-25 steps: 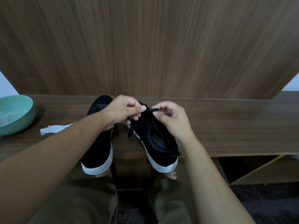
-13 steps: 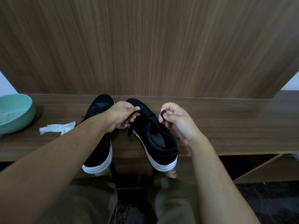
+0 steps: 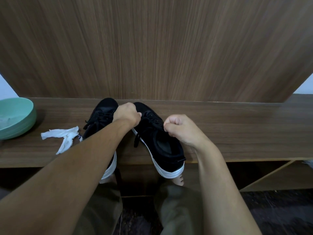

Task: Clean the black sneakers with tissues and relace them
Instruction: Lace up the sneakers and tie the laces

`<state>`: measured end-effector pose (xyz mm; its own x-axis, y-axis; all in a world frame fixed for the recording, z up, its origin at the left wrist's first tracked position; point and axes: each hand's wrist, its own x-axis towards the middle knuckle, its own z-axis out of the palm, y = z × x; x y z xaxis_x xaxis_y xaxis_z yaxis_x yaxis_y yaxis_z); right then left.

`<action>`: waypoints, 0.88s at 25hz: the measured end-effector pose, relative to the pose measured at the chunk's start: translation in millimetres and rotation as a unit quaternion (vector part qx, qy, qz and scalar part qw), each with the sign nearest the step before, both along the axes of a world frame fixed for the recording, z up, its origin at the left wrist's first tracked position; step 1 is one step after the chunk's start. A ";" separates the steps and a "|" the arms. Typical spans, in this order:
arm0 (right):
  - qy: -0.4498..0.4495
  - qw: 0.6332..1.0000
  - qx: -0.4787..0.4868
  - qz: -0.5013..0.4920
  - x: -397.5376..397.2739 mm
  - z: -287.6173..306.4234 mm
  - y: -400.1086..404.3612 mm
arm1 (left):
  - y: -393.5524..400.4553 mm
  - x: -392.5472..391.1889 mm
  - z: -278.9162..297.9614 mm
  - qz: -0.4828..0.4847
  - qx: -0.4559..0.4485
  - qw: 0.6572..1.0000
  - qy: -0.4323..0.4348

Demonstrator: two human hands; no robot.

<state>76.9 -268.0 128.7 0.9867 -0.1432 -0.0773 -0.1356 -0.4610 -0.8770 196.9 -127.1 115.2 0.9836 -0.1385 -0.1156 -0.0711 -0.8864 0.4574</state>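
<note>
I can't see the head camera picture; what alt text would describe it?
Two bare hands, left and right, pull a black lace on the right-hand sneaker of a pair on a wooden shelf. A crumpled tissue and green bowl lie left.

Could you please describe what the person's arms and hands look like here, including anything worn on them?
Both forearms are bare from the bottom of the picture up to the wrists: no sleeves show. The left hand and the right hand wear no gloves, and no watch, ring or bracelet is visible. Fingernails look short and unpainted where they show.
</note>
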 end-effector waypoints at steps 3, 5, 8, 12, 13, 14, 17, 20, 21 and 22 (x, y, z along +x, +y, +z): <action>-0.005 1.000 -0.016 0.007 -7.2 3.6 2.6 | -1.2 1.3 2.7 -0.013 0.005 1.000 -0.007; -0.013 0.999 -0.023 0.031 -15.4 8.4 -0.9 | 3.1 -5.4 8.4 -0.039 -0.047 0.998 -0.026; -0.019 0.999 -0.021 0.028 -30.6 11.9 -10.0 | 20.1 -29.2 22.9 -0.071 -0.162 0.973 -0.150; 0.054 0.994 -0.098 0.021 -62.7 13.6 -12.1 | 68.4 -78.4 33.5 -0.033 -0.195 0.942 -0.271; 0.103 0.987 -0.115 0.048 -71.3 14.8 -6.3 | 82.8 -94.5 30.4 -0.007 -0.184 0.947 -0.264; 0.152 0.974 -0.150 0.073 -78.2 15.0 1.6 | 94.8 -110.0 25.2 0.022 -0.164 0.957 -0.239; 0.155 0.952 -0.260 0.046 -81.0 5.2 25.5 | 113.2 -135.6 0.9 0.067 -0.027 0.991 -0.112; 0.127 0.947 -0.295 -0.018 -73.0 1.1 37.8 | 116.6 -131.3 -13.3 0.047 0.020 0.997 -0.060; 0.133 0.943 -0.303 -0.023 -71.1 -0.4 40.8 | 116.2 -127.9 -16.0 0.050 0.013 0.997 -0.064; 0.134 0.940 -0.312 -0.024 -70.0 -2.2 44.3 | 116.7 -125.6 -18.5 0.054 0.006 0.996 -0.070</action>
<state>6.9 -223.7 126.5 0.9348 -0.2875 -0.2087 -0.3475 -0.8623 -0.3685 71.3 -10.4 96.7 0.9993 -0.0298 0.0223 -0.0366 -0.8974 0.4398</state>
